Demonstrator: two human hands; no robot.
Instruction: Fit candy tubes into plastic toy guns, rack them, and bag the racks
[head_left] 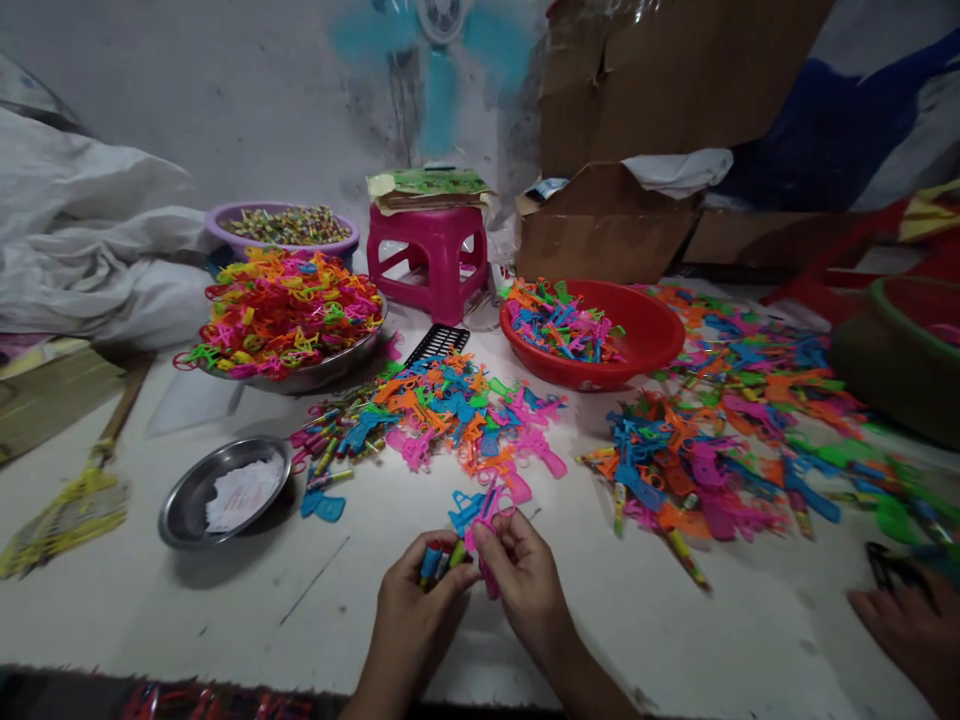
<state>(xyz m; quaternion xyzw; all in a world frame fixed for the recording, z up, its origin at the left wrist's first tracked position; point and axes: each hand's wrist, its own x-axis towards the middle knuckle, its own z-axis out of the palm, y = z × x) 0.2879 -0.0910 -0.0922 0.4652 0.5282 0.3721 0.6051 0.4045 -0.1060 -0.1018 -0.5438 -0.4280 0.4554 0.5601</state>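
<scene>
Near the front of the white table, my left hand (420,595) is closed round several small printed tubes (431,562), their ends showing between thumb and fingers. Beside it, my right hand (521,570) pinches a pink plastic toy gun (491,530), which touches the fingertips of my left hand. A blue toy gun piece (466,508) sticks up between the two hands; which hand bears it I cannot tell. Just beyond my hands lies a loose pile of orange, blue, pink and green toy guns (450,400), with more printed tubes (326,440) at its left.
A metal bowl with paper slips (176,510) stands at left, behind it a heaped bowl (330,375) and purple basin (217,222). A pink stool (442,235), red basin (652,335) and black basket piece (439,343) are farther back. Another person's hand (911,610) is at right.
</scene>
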